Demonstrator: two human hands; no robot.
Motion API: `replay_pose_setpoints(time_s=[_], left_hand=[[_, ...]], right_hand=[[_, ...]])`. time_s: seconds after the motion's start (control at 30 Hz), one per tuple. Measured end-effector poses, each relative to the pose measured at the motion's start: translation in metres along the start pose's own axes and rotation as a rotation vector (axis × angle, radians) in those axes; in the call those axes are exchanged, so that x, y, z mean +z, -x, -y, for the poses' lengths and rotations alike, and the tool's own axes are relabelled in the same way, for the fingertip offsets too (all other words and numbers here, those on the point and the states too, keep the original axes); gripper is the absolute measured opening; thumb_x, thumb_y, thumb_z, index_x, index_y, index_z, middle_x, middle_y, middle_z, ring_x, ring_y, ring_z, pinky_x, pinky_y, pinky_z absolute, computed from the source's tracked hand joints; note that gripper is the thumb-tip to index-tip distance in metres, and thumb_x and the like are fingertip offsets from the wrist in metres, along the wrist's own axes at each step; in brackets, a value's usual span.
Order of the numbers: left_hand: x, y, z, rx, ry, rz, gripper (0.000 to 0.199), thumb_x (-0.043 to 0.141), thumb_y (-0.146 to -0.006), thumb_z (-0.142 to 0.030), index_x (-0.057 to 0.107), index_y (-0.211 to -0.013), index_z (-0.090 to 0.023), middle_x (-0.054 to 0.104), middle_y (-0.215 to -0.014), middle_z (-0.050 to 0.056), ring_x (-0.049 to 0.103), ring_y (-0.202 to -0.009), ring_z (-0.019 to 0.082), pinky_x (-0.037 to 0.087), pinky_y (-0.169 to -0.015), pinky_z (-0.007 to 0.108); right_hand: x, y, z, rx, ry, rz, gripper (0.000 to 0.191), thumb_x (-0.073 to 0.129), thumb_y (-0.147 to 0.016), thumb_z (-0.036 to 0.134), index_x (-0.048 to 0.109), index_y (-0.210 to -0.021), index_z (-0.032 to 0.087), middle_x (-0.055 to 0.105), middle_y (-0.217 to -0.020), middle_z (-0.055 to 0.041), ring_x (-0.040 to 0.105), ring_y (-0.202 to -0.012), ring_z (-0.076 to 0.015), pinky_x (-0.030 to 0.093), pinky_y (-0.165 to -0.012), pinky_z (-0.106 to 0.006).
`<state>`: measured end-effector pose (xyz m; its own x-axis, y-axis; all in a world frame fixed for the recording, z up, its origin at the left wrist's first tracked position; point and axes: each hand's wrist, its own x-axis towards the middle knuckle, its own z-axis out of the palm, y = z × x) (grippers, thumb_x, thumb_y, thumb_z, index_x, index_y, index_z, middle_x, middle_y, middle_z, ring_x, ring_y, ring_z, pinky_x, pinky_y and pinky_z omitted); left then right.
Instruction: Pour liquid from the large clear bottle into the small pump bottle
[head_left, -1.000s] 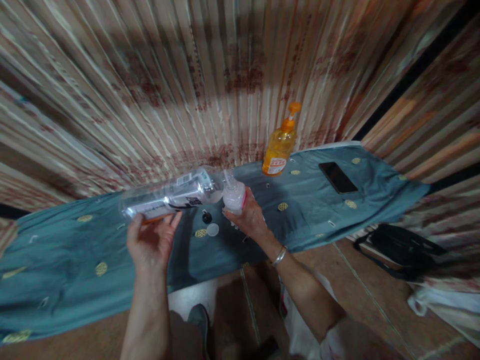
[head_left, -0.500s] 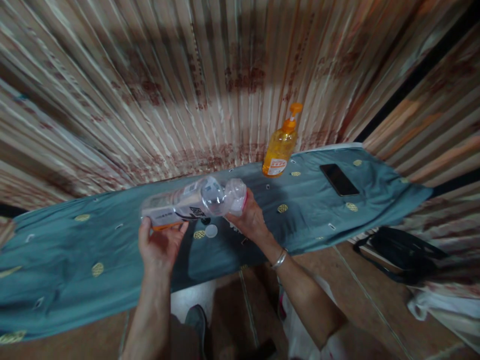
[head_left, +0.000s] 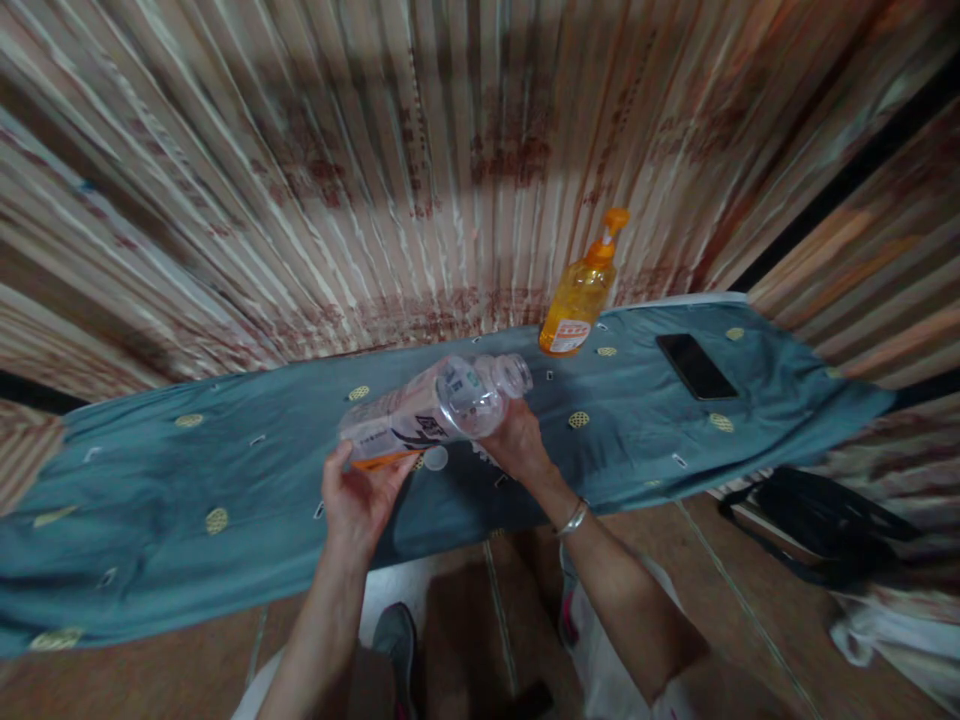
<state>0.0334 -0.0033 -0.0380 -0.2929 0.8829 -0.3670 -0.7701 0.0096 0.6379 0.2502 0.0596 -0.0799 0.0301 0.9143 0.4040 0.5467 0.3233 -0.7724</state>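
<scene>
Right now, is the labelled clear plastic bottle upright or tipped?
Tipped: the clear plastic bottle slants sideways, base at left hand, neck by right hand.

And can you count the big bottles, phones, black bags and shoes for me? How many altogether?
Big bottles: 2, the clear bottle and the orange pump bottle
Phones: 1, the dark phone
Bags: 1, the black bag
Shoes: 2, the left shoe and the right shoe, partly hidden
Total: 6
</scene>
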Motion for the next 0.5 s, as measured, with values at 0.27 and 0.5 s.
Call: replay_pose_setpoints(time_s=[0.27,0.5], left_hand=[[0.004,0.004,-0.005,-0.113,0.057,-0.086,0.048,0.072,-0.085,-0.057,0.071,-0.115,-0.020,0.077,-0.107,0.014,0.074,-0.087,0.027,0.062,-0.066,0.034],[0.003,0.006,-0.018,-0.114,0.100,-0.096,0.049,0.070,-0.078,-0.037,0.070,-0.124,-0.019,0.077,-0.116,0.016,0.075,-0.102,0.031,0.066,-0.076,0.037]], right_hand=[[0.007,0.006,-0.008,0.048,0.015,-0.049,0.085,0.091,-0.076,0.036,0.050,-0.149,0.017,0.076,-0.140,-0.0212,0.077,-0.128,-0.0385,0.065,-0.108,-0.054],[0.005,0.005,-0.006,0.079,0.006,-0.049,0.083,0.090,-0.075,0.042,0.052,-0.145,0.020,0.078,-0.135,-0.0184,0.079,-0.124,-0.0371,0.067,-0.104,-0.053]])
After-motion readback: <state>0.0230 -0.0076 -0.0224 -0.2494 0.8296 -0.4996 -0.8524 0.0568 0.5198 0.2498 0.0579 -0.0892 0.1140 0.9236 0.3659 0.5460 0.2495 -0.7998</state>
